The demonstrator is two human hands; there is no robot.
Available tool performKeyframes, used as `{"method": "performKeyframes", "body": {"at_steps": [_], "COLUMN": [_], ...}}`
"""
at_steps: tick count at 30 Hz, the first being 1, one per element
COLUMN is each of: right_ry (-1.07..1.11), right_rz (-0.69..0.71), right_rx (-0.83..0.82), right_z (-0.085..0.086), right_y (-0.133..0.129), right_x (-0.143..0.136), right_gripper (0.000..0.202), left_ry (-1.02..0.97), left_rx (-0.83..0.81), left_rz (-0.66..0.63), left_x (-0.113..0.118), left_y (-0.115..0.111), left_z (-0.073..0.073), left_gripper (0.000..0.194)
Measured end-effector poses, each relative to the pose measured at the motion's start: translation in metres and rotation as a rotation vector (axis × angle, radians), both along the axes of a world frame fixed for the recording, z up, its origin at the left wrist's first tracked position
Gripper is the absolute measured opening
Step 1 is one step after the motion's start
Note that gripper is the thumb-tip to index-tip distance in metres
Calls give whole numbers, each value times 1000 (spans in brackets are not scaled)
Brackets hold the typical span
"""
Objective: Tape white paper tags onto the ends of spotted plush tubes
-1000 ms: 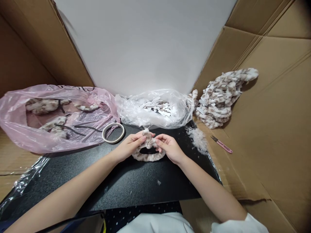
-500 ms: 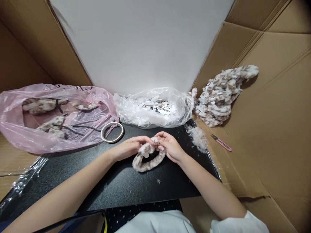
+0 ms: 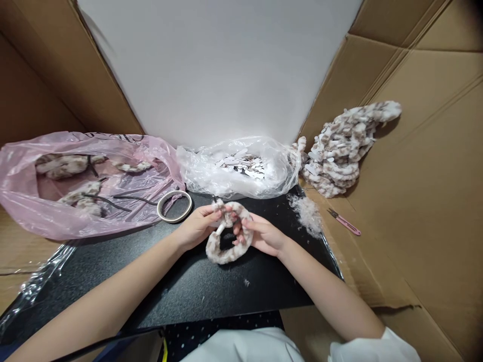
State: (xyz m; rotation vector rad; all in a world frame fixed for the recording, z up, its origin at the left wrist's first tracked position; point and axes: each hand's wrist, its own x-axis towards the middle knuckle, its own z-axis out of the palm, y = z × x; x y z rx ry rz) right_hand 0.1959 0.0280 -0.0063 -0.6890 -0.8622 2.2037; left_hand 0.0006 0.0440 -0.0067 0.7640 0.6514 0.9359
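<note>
A fluffy white and brown ring (image 3: 226,255) is held up over the black tabletop, with a knotted or bow-like part at its upper left. My left hand (image 3: 198,226) pinches that upper left part between thumb and fingers. On the other side, my right hand (image 3: 264,232) grips the ring's right edge, thumb in front and fingertips showing through the opening. A small white strip (image 3: 220,229) shows on the ring beside my left fingers.
A pink plastic bag (image 3: 22,201) with fluffy pieces lies left, a tape roll (image 3: 160,211) beside it. Behind is a clear bag (image 3: 196,173) of white tags. At right are a fluffy pile (image 3: 335,156), loose fluff (image 3: 306,215) and pink snips (image 3: 349,225).
The ring has been turned, so its knotted part sits further left and higher. My left hand now pinches that part, and my right hand has shifted onto the ring's right side.
</note>
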Motion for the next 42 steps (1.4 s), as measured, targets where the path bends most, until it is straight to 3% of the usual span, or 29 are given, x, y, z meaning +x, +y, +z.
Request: {"method": "performKeyframes", "body": {"at_steps": [3,5,7,9,12,15,18,21,27,31,34,38,42], "right_ry": [-64,-63,-34,7,57,62,11,-81,-95,-140,-180,-322,-443], "right_rz": [175,221,175,38,-192,-286,-180,-58,-103,-85,-111,-106,-192], "right_rx": [39,60,74,58,1,-10,55,111,-13,-13,57,246,368], "right_z": [-1,-2,-2,-2,2,6,7,4,3,8,8,4,-3], "right_y": [-4,-4,-1,5,14,15,11,8,21,25,21,13,10], "right_x": [0,1,4,8,15,17,14,10,23,31,27,14,8], "right_gripper": [36,33,35,36,37,34,28,36,51,44,35,39,28], "left_ry": [-135,-216,-286,-314,-246,-115,-4,56,60,48,70,129,168], "left_rx": [-21,-43,-69,-73,-71,-118,-145,-142,-132,-120,-124,-110,-57], "left_rz": [151,177,163,138,41,-140,-257,-290,-254,-212,-226,-292,-358], "left_x": [-3,-7,-12,-16,-19,-18,-17,-16,-19,-23,-23,-20,-18], "left_y": [4,6,8,8,7,4,1,0,4,7,8,6,6], "left_z": [6,10,14,15,14,12,10,10,9,9,8,6,1], "left_gripper": [37,35,31,28,30,34,40,41,38,39,37,36,37]}}
